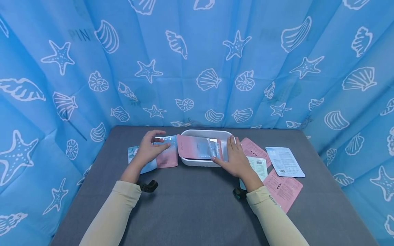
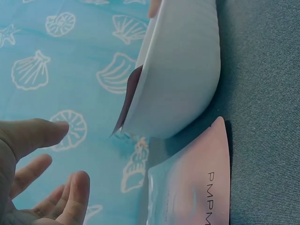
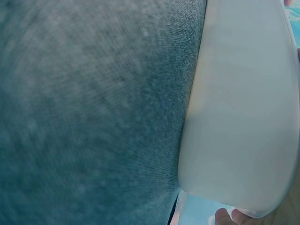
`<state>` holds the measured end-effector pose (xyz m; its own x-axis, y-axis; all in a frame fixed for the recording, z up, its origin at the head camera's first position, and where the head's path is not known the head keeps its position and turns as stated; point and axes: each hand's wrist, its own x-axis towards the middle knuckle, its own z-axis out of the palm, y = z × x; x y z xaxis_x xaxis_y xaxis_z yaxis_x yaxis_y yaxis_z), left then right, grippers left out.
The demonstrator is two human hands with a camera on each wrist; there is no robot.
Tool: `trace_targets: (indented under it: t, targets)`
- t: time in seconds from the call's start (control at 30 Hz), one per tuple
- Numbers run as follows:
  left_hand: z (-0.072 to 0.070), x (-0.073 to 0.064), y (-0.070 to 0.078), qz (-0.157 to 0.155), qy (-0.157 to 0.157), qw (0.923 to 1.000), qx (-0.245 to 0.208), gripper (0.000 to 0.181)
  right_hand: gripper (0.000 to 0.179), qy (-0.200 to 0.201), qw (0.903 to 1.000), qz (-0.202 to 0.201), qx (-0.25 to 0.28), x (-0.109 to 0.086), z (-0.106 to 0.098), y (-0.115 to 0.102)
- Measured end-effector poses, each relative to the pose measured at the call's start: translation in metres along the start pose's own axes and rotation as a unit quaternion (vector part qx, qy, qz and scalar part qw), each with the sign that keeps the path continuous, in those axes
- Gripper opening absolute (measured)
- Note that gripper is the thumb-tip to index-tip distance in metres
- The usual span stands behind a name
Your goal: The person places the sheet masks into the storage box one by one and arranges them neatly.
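Note:
A white oblong basin (image 1: 197,164) stands at the back of the table. Inside it, a pink-and-blue flat sachet (image 1: 192,147) overlaps the left rim, and more packets lie beneath and beside it. My right hand (image 1: 237,159) rests at the basin's right end, fingers straight and thumb extended towards the front rim. Left of the basin, my left hand (image 1: 149,148) hovers over a pink-and-blue sachet (image 1: 167,159) and a light blue one (image 1: 149,167). Its fingers (image 2: 77,192) are spread, with nothing between them.
To the right of the basin lie a pale green sachet (image 1: 258,165), a white-blue sachet (image 1: 284,160) and two pink sachets, one nearer (image 1: 284,189) and one farther back (image 1: 253,150). A blue shell-print curtain (image 1: 197,68) rises behind the grey table (image 1: 191,208).

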<state>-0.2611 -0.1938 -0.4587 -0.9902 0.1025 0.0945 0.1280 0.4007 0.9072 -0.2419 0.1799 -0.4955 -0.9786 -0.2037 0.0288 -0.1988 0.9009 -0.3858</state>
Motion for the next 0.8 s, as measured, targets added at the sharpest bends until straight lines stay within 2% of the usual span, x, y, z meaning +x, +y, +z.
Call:
trace_targets:
  t: [0.23, 0.4, 0.63, 0.8]
  targets:
    - [0.004, -0.005, 0.003, -0.007, -0.008, 0.9999, 0.012, 0.050, 0.124, 0.000, 1.0000, 0.001, 0.004, -0.001, -0.002, -0.002]
    - [0.016, -0.010, -0.001, -0.005, -0.024, 0.9997, 0.000, 0.045, 0.125, 0.000, 1.0000, 0.001, 0.004, -0.001, -0.001, -0.002]
    - [0.031, -0.016, -0.007, -0.016, -0.043, 0.9990, -0.002, 0.053, 0.125, 0.000, 1.0000, 0.000, 0.003, -0.001, 0.000, 0.000]
    - [0.039, -0.019, -0.011, -0.020, -0.053, 0.9984, -0.007, 0.047, 0.125, -0.001, 1.0000, 0.002, 0.003, -0.001, -0.001, -0.001]
